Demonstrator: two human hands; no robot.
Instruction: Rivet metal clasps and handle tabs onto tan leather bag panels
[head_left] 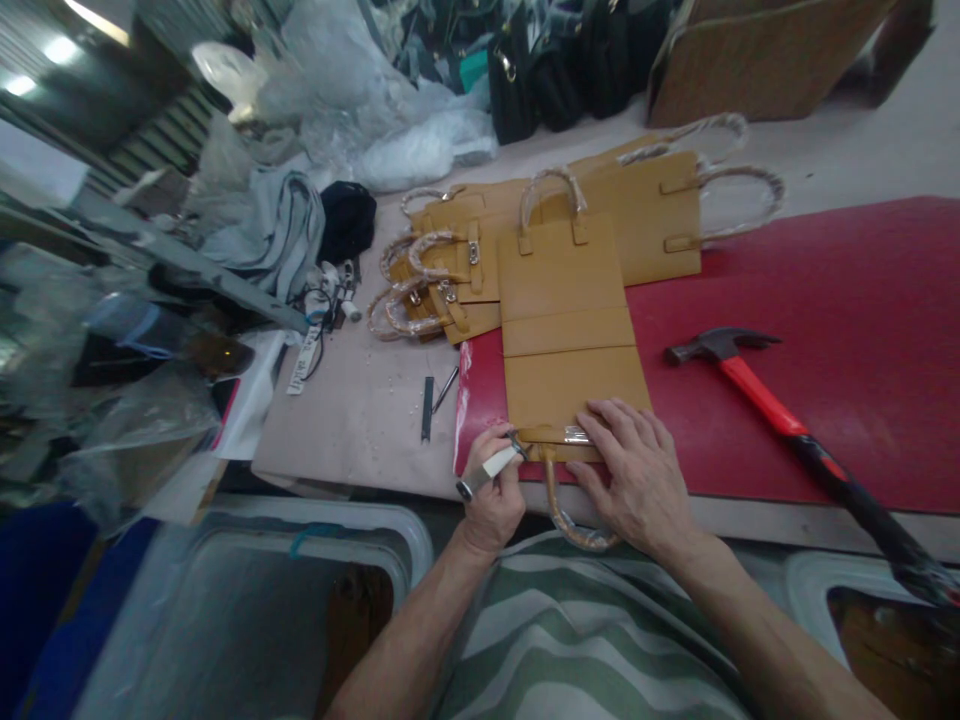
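tan bag panel (571, 385) | near side of red mat (712, 455) | likely light, bendable, easily scuffed; take by side edges | left grip (495, 500) clamped on pale-handled tool (496, 464); right grip (641, 475) spread flat on panel

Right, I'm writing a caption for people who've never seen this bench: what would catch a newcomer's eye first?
Probably the red-and-black hammer, lying on the red mat at the right. Next, the tan panel near the middle, with a looped handle at each end. At its near end, the left hand holds a small pale-handled tool, and the right hand rests on the panel.
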